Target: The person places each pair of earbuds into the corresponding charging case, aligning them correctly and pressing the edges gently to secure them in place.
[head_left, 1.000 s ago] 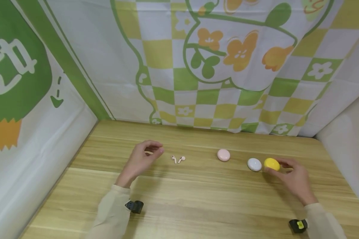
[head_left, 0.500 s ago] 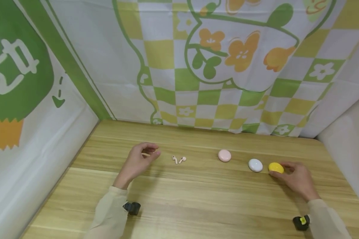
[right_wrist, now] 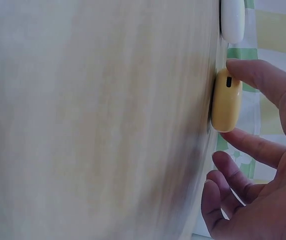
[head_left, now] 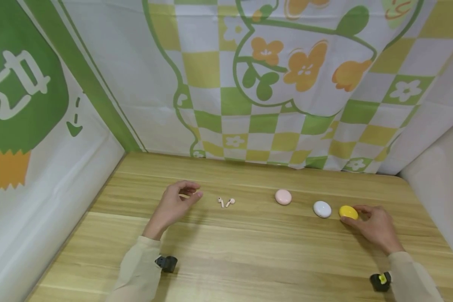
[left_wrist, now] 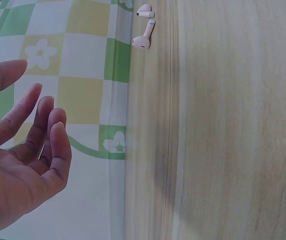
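My right hand [head_left: 375, 226] pinches a round yellow earbud case [head_left: 348, 212] between thumb and index finger, at the right of the wooden table. In the right wrist view the yellow case [right_wrist: 226, 107] stands against the tabletop, a dark port slot on its side; the other fingers curl loosely apart from it. Just left of it lies a white earbud case [head_left: 322, 209], and farther left a pink one. Two pale pink earbuds, a left one [head_left: 221, 202] and a right one [head_left: 230, 202], lie near my left hand [head_left: 175, 205], which hovers with loosely bent fingers holding nothing.
The pink case [head_left: 283, 196] sits between the earbuds and the white case. A patterned cloth [head_left: 272, 138] hangs along the back edge of the wooden table [head_left: 249, 260]. Another printed cloth [head_left: 87, 176] borders the left side.
My right hand has brought the yellow case a little rightward and toward me, widening its gap from the white case. My left hand has drawn slightly left, away from the earbuds.
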`<state>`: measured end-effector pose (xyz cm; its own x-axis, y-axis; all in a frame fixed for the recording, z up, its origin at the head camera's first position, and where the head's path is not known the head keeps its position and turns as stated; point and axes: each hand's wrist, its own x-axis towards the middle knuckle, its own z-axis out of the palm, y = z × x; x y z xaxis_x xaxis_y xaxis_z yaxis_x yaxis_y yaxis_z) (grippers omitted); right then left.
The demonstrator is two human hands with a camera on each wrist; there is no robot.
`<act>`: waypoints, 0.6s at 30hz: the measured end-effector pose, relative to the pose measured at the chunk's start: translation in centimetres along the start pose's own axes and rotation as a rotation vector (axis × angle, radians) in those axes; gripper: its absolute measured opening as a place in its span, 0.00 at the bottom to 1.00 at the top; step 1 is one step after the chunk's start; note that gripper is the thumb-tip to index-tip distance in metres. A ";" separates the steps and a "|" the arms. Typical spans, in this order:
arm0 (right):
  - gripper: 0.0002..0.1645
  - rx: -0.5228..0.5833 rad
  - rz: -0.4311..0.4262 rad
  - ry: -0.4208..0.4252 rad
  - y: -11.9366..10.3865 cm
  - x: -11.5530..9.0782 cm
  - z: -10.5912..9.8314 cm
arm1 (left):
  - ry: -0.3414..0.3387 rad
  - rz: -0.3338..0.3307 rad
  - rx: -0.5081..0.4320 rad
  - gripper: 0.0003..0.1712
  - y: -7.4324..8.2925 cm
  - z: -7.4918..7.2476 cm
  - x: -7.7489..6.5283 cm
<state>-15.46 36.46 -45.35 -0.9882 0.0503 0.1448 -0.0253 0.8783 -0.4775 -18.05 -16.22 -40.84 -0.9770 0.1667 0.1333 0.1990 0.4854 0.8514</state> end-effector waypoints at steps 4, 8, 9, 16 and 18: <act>0.42 0.006 0.010 -0.020 -0.2 0.0 -0.2 | 0.000 0.001 -0.001 0.16 0.0 0.0 0.0; 0.43 0.009 0.000 -0.015 -0.6 0.1 -0.4 | 0.000 0.000 -0.002 0.16 0.0 0.0 0.0; 0.42 0.006 -0.007 -0.007 -0.8 0.1 -0.5 | 0.000 0.000 0.000 0.16 0.0 0.0 0.0; 0.38 -0.001 -0.118 0.056 -3.6 0.6 -0.2 | -0.006 0.008 0.023 0.16 0.2 0.2 0.0; 0.38 0.008 -0.131 0.059 -4.5 0.8 0.0 | -0.007 0.013 0.029 0.16 0.3 0.3 0.0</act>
<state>-16.11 32.55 -43.09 -0.9658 -0.0371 0.2567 -0.1552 0.8755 -0.4576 -17.95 -15.82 -40.76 -0.9737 0.1792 0.1410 0.2143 0.5076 0.8345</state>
